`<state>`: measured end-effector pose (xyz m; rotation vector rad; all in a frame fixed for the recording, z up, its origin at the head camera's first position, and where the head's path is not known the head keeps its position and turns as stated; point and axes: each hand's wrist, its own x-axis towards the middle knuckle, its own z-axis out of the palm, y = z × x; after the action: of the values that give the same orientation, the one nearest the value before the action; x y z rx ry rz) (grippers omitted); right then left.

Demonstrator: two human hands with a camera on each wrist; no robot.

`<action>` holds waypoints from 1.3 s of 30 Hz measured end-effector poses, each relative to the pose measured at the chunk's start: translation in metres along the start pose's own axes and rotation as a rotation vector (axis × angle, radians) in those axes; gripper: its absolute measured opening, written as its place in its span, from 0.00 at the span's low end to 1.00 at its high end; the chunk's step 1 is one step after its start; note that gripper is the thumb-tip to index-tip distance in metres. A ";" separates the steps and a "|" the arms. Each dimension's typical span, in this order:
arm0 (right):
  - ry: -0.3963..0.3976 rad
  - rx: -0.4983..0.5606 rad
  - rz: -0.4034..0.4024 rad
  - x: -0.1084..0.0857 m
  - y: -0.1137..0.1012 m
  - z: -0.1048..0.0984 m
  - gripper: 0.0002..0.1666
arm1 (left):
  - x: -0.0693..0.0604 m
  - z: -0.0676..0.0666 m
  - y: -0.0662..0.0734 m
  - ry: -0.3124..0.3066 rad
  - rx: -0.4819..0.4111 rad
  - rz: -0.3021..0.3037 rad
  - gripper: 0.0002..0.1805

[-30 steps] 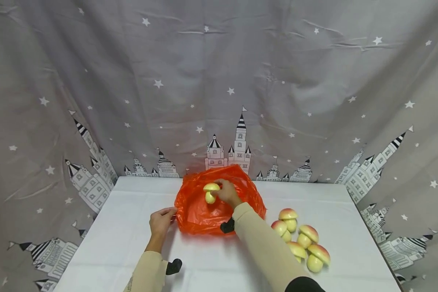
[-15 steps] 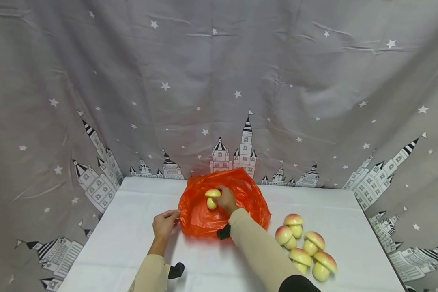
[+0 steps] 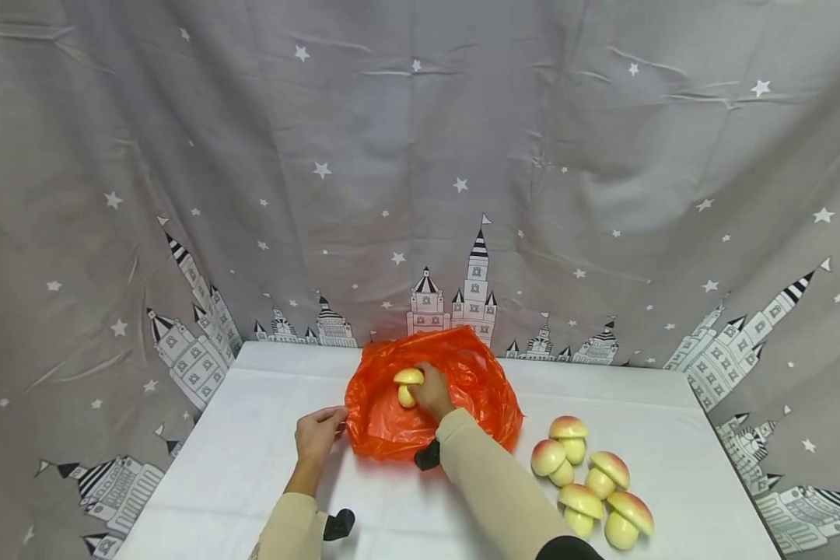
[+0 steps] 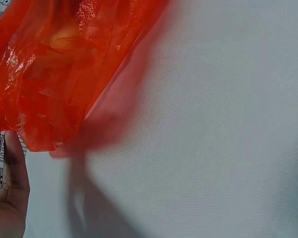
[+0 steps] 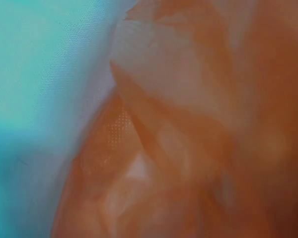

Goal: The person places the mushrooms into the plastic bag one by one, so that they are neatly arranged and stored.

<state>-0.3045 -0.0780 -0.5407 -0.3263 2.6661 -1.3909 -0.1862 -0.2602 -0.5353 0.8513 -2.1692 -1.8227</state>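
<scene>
An open red plastic bag [image 3: 385, 435] stands on the white table, its mouth facing up. At its left rim my left hand [image 3: 316, 435] pinches the plastic between thumb and fingers. In the left wrist view this hand [image 4: 11, 183] shows only partly, below the red plastic [image 4: 54, 104]. Inside the bag's mouth my right hand [image 3: 434, 395] holds a yellow toy mushroom [image 3: 408, 377] by its stem, cap upward. The right wrist view is filled by blurred plastic film [image 5: 179, 148], with no hand visible there.
Several more toy mushrooms [image 3: 607, 474] with red-yellow caps lie grouped on the table right of the bag, near my right sleeve [image 3: 493, 486]. A grey curtain [image 3: 364, 155] printed with castles and stars hangs behind the white table [image 3: 217, 467].
My right hand has lowered slightly into the bag with the mushroom. My left hand keeps its place at the rim. The head view has shifted a little, so the scene sits lower and further right.
</scene>
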 end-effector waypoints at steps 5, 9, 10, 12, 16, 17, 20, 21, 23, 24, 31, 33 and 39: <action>-0.010 0.049 0.054 -0.001 0.003 -0.007 0.28 | -0.001 0.004 0.001 -0.008 -0.009 0.011 0.15; -0.016 0.110 0.097 -0.002 0.000 -0.016 0.31 | -0.001 0.006 0.004 -0.013 -0.041 0.009 0.16; -0.016 0.123 0.100 -0.002 -0.001 -0.019 0.32 | -0.001 0.006 0.004 -0.011 -0.044 0.011 0.16; -0.014 0.127 0.097 -0.003 -0.002 -0.023 0.32 | -0.001 0.007 0.005 -0.006 -0.053 0.015 0.17; -0.011 0.153 0.088 -0.008 -0.003 -0.033 0.31 | -0.001 0.008 0.003 -0.003 -0.040 0.001 0.18; -0.010 0.157 0.084 -0.011 -0.003 -0.035 0.30 | -0.001 0.008 0.002 -0.007 -0.041 -0.005 0.18; -0.017 0.194 0.059 -0.017 -0.003 -0.042 0.30 | -0.002 0.008 0.001 -0.007 -0.040 -0.023 0.18; -0.022 0.202 0.050 -0.019 -0.003 -0.045 0.30 | -0.002 0.008 0.001 -0.008 -0.038 -0.022 0.18; -0.033 0.212 0.026 -0.023 -0.004 -0.050 0.29 | -0.001 0.007 0.000 -0.008 -0.036 -0.018 0.18; -0.037 0.217 0.015 -0.025 -0.004 -0.054 0.29 | -0.001 0.006 0.000 -0.007 -0.030 -0.014 0.18; -0.052 0.224 0.003 -0.038 -0.008 -0.079 0.27 | 0.001 0.003 0.003 -0.003 -0.016 0.002 0.18; -0.059 0.248 0.007 -0.042 -0.007 -0.085 0.28 | 0.001 0.003 0.003 -0.008 -0.019 0.005 0.18; -0.072 0.294 0.005 -0.056 0.002 -0.103 0.28 | 0.004 0.004 0.001 -0.002 -0.008 -0.011 0.18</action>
<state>-0.2716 0.0186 -0.4836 -0.3302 2.3591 -1.7038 -0.1922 -0.2585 -0.5360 0.8623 -2.1613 -1.8371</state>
